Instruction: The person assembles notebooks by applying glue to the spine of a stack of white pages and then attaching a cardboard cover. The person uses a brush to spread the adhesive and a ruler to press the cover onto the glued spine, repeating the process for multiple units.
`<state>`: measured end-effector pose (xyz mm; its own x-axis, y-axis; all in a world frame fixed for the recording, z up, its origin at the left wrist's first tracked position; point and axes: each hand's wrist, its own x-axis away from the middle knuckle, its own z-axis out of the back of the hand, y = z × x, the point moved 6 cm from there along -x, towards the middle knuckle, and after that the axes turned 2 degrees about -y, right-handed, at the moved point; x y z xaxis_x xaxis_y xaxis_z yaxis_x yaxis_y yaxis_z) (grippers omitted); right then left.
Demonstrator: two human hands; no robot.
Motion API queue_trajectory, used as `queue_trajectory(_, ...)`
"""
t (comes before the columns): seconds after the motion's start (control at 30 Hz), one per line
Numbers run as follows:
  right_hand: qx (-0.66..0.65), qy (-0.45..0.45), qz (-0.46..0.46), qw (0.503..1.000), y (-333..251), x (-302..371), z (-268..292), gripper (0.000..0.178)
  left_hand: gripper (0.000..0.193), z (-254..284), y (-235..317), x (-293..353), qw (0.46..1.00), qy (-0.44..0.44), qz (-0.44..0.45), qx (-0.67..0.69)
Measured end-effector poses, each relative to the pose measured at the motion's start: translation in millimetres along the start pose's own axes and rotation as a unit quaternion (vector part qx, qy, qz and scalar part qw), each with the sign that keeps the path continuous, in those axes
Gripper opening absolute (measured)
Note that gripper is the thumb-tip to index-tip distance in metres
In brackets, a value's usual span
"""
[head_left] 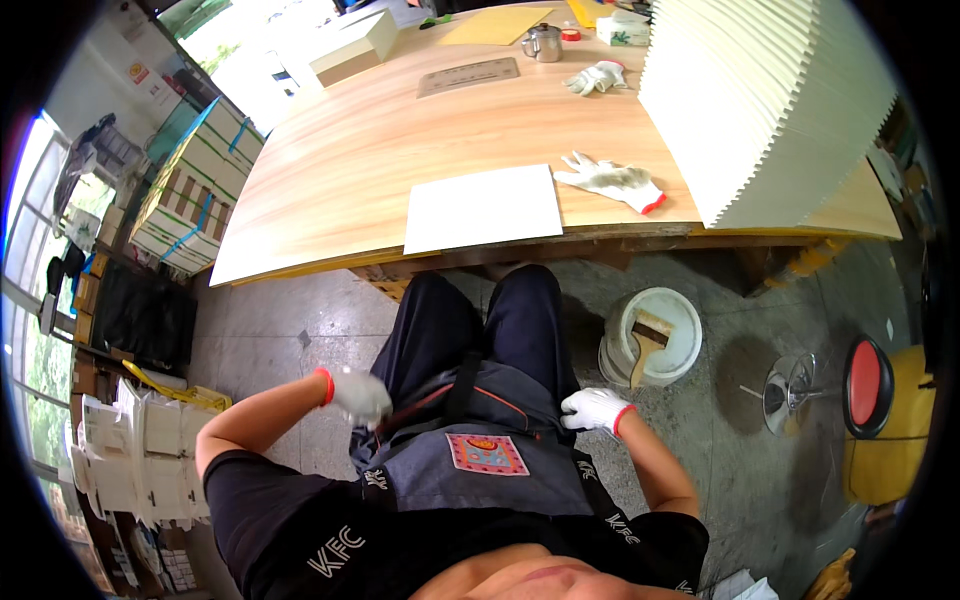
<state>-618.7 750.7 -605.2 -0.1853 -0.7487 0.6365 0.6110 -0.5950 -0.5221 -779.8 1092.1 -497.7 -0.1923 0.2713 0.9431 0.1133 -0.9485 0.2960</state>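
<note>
Tabletop (pixel 330 185): open wood, 11 o'clock. Left hand (pixel 358 395), gloved, 8 o'clock: grip curled beside one grey apron (pixel 412 476); hold unclear. White board (pixel 485 210), one, 12 o'clock, lying along the near edge. Right hand (pixel 596 409), gloved, 4 o'clock: grip loosely bent at the apron's side; hold unclear. Loose gloves (pixel 612 182), two, 1 o'clock. Bucket (pixel 686 345), one, 3 o'clock, bearing one brush (pixel 650 347).

Big white lettering jumps out from the black shirt (pixel 265 515) at the lower left of the frame, and here's more of it on the dark apron straps (pixel 590 482), lower centre! Upper left, a pale wall sign (pixel 142 80) carries print too small to read; top centre, characters on a flat brownish plate (pixel 468 77) blur beyond reading.
</note>
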Motion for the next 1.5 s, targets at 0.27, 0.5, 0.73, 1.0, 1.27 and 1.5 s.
queue_trajectory(0.27, 0.002, 0.609, 0.107, 0.786, -50, 95, 228, 0.03, 0.02, 95, 90, 40, 0.956, 0.213, -0.165, -0.115)
queue_trajectory(0.5, 0.295, 0.58, -0.018, 0.759, 1, 19, 322, 0.052, 0.048, 324, 32, 76, 0.679, 0.692, -0.06, -0.238)
queue_trajectory(0.73, 0.256, 0.608, -0.137, 0.739, 69, 7, 351, 0.041, 0.05, 478, -43, 23, 0.717, 0.664, 0.121, -0.175)
queue_trajectory(1.0, 0.207, 0.559, -0.144, 0.79, 56, 11, 353, 0.048, 0.047, 628, -107, -14, 0.703, 0.669, 0.186, -0.156)
queue_trajectory(1.27, 0.178, 0.526, -0.152, 0.818, 53, 10, 352, 0.05, 0.047, 675, -155, -24, 0.721, 0.67, 0.088, -0.152)
queue_trajectory(1.5, 0.179, 0.569, -0.134, 0.791, 55, 23, 355, 0.054, 0.052, 619, -46, 17, 0.654, 0.735, -0.09, -0.155)
